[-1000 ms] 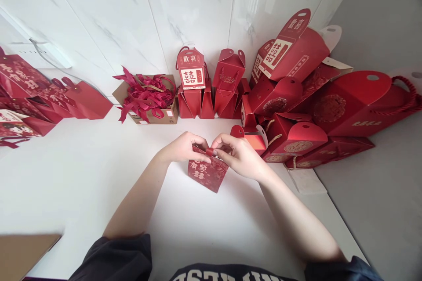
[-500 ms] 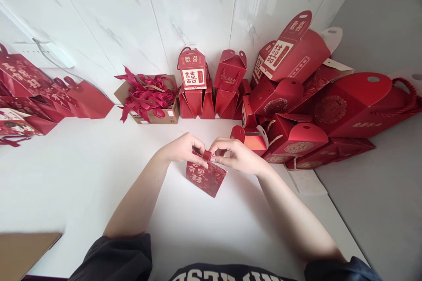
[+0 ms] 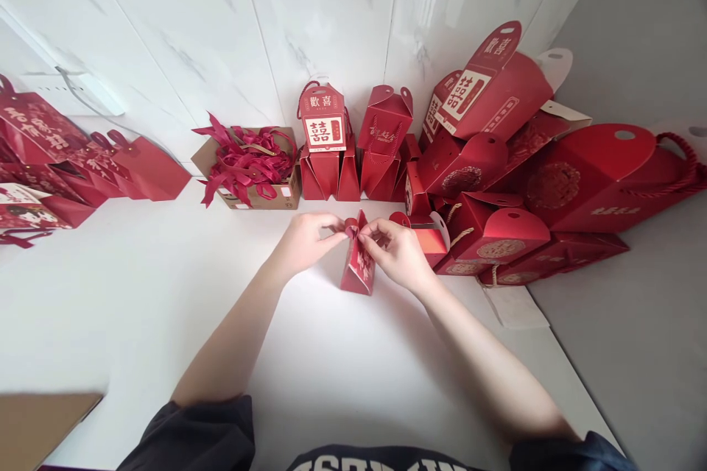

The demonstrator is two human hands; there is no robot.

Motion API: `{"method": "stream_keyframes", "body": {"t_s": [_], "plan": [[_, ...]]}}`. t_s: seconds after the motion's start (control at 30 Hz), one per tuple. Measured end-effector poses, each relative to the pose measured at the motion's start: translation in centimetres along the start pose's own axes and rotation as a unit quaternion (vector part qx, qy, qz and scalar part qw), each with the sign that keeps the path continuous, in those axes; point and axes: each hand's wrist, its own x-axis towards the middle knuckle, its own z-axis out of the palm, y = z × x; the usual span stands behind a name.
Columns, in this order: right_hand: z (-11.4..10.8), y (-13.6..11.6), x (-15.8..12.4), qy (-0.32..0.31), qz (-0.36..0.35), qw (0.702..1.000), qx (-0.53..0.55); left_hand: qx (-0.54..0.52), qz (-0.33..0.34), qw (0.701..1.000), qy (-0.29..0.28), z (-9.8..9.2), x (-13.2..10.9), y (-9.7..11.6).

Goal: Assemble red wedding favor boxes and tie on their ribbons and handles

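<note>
So the small red box (image 3: 358,276) is being held in front and to the right of the ribbon carton (image 3: 262,202). Left hand (image 3: 306,241) is pinching it at the strap loop (image 3: 352,224), fingers narrow; right hand (image 3: 398,254) is pinching the top too, can't tell if strap or card. My guess: uneven tugging could be creasing the card, or a slack pinch could be letting the loop slip.
</note>
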Motion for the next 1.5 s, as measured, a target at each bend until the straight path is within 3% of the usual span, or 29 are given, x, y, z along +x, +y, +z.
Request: {"method": "stream_keyframes", "body": {"t_s": [0.1, 0.2, 0.37, 0.67, 0.77, 1.07, 1.2, 1.3, 1.5], "plan": [[0.7, 0.8, 0.1, 0.055, -0.009, 0.998, -0.032, 0.020, -0.036, 0.998, -0.037, 0.7, -0.8, 1.5], [1.0, 1.3, 0.1, 0.072, -0.035, 0.994, -0.072, 0.004, -0.041, 0.999, -0.031, 1.3, -1.0, 2.2], [1.5, 1.6, -0.1, 0.083, -0.102, 0.980, -0.150, -0.024, -0.053, 0.998, -0.023, 1.6, -0.7, 1.6], [2.5, 2.0, -0.3, 0.167, -0.205, 0.925, -0.273, 0.117, -0.052, 0.990, 0.055, 2.3, -0.8, 1.6], [2.7, 2.1, -0.4, 0.174, -0.206, 0.921, -0.282, 0.126, -0.056, 0.989, 0.048, 2.4, -0.9, 1.6], [1.1, 0.7, -0.2, 0.109, -0.129, 0.973, -0.155, 0.016, -0.052, 0.998, -0.030, 1.3, -0.1, 0.3], [0.2, 0.8, 0.0, 0.019, -0.130, 0.987, -0.089, -0.064, -0.047, 0.993, -0.090, 0.8, 0.1, -0.1], [0.0, 0.8, 0.1, -0.041, -0.108, 0.993, -0.002, -0.078, -0.040, 0.991, -0.103, 0.6, 0.2, -0.3], [0.1, 1.0, 0.2, -0.046, -0.077, 0.995, 0.045, -0.078, -0.044, 0.990, -0.108, 0.6, 0.4, -0.9]]}}
